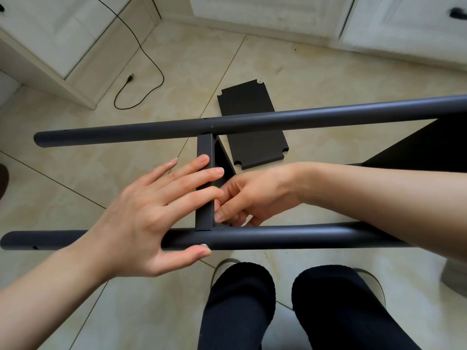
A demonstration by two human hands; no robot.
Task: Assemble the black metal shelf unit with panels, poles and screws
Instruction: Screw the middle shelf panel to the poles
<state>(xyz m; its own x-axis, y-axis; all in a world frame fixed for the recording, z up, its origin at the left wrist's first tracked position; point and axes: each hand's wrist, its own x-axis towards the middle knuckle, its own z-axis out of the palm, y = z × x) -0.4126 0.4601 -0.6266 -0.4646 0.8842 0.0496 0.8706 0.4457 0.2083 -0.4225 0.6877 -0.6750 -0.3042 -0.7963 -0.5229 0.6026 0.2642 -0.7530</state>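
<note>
Two black metal poles run across the view, the far pole [252,121] and the near pole [290,237]. A black shelf panel [204,178] stands edge-on between them. My left hand [151,218] lies with straight fingers across the panel's edge, its thumb under the near pole beside a silver screw head [203,245]. My right hand [252,198] reaches in behind the panel with curled fingers; what they hold is hidden. A second mounted panel [417,145] shows at the right. A loose black panel [252,125] lies flat on the floor beyond.
The floor is beige tile. White cabinets [63,41] line the far left and back. A black cable [141,72] with a plug trails on the floor at left. My feet in black socks [240,299] stand just below the near pole.
</note>
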